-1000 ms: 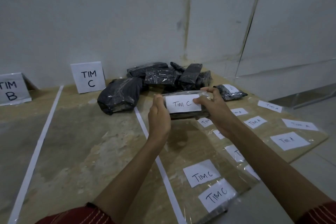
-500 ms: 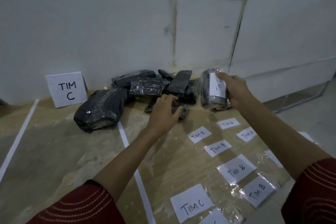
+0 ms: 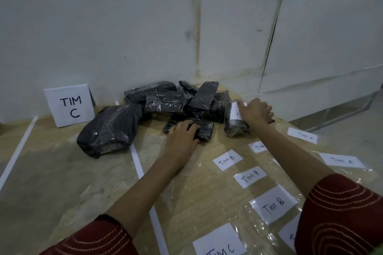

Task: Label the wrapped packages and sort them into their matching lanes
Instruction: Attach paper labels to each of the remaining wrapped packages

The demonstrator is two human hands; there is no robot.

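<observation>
A heap of black plastic-wrapped packages (image 3: 172, 99) lies against the wall. My left hand (image 3: 183, 136) rests on a small flat package (image 3: 204, 129) at the front of the heap, fingers curled over it. My right hand (image 3: 255, 113) holds the labelled package (image 3: 235, 125), which stands on the floor at the heap's right end, its white label partly hidden by my fingers. A big black package (image 3: 109, 128) lies left of the white tape line (image 3: 136, 161). The TIM C sign (image 3: 70, 105) stands by the wall.
Paper labels under clear film lie to the right: TIM B (image 3: 249, 177), a larger TIM B (image 3: 273, 205), TIM A (image 3: 342, 160), TIM C (image 3: 219, 244). Another tape line (image 3: 18, 149) runs at the left. The board's right edge drops to a grey floor (image 3: 352, 122).
My right hand has carried the labelled package down from the air and set it on the floor beside the heap. My left hand has reached forward onto the small flat package.
</observation>
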